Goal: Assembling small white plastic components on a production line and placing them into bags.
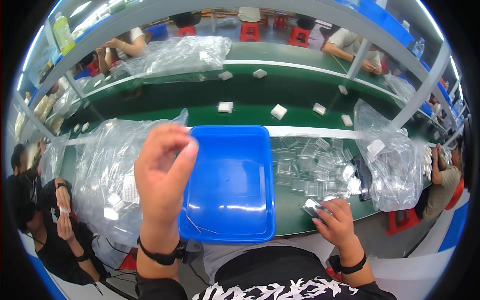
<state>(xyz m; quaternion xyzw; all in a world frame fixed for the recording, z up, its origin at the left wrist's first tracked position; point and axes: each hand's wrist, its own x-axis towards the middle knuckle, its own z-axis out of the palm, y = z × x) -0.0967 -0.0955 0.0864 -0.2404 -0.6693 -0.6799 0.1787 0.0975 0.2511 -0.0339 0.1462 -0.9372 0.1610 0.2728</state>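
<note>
My left hand (pixel 166 172) is raised over the left side of a blue plastic tray (pixel 227 235). Its fingers curl toward the thumb in a loose pinch, slightly smeared; anything between the tips is too small or hidden to make out. Two thin metal pins (pixel 199 227) lie at the tray's near left corner. Near the table's front edge, my right hand (pixel 337 222) grips a small clear plastic case (pixel 313 207) between thumb and fingers. Just beyond that hand spreads a pile of similar clear plastic cases (pixel 315 165) on the green table.
Large clear plastic bags lie left (pixel 107 170) and right (pixel 390 165) of the tray and pile. Beyond a white rail runs a green conveyor belt (pixel 190 102) carrying several small white blocks (pixel 226 107). A dark flat object (pixel 363 177) lies beside the pile. Grey shelf posts (pixel 422 90) rise nearby. Co-workers sit around.
</note>
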